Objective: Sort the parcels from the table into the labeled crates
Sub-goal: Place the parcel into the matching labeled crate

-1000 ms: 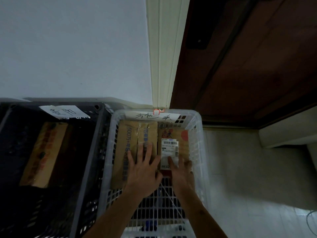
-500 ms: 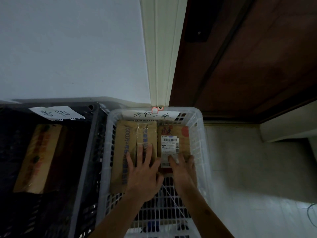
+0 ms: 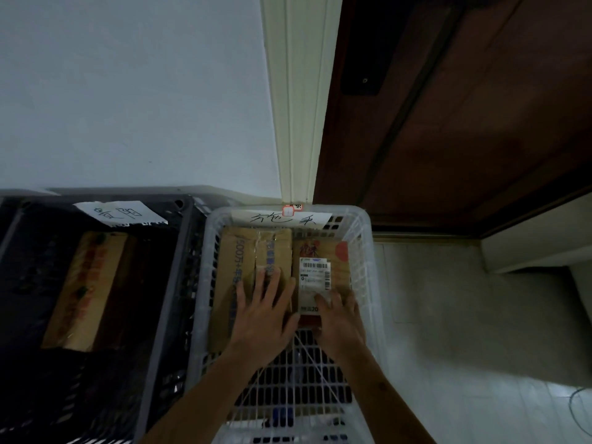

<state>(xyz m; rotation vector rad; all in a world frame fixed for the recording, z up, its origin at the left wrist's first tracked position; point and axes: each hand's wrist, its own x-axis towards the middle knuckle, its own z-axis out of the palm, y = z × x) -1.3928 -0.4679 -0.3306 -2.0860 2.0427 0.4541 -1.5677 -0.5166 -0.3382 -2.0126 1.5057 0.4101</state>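
A small brown cardboard parcel with a white barcode label (image 3: 320,277) lies flat in the far right part of the white plastic lattice crate (image 3: 363,283), its far end close to the crate's back wall. The right hand (image 3: 341,318) lies on the parcel's near end, fingers reaching over the lower edge of the label; whether they curl round the near edge or merely press down cannot be told. Just to the left, touching the first parcel along its side, a longer brown cardboard parcel with blue printed characters (image 3: 234,274) lies flat in the same crate. The left hand (image 3: 264,312) rests on it with fingers straight and spread, palm down, holding nothing. Both forearms come in from the near edge over the crate's bare lattice floor. A white paper label with handwritten characters (image 3: 282,219) is fixed on the crate's far rim.

Beside it on the left stands a black plastic crate (image 3: 166,283), touching or nearly touching the white one, with its own white handwritten paper label (image 3: 118,213) on the far rim and a long brown cardboard parcel with orange printing (image 3: 85,290) inside. Behind are a pale wall (image 3: 128,91), a cream door frame (image 3: 301,107) and a dark wooden door (image 3: 464,107); pale floor tiles (image 3: 448,315) lie to the right.
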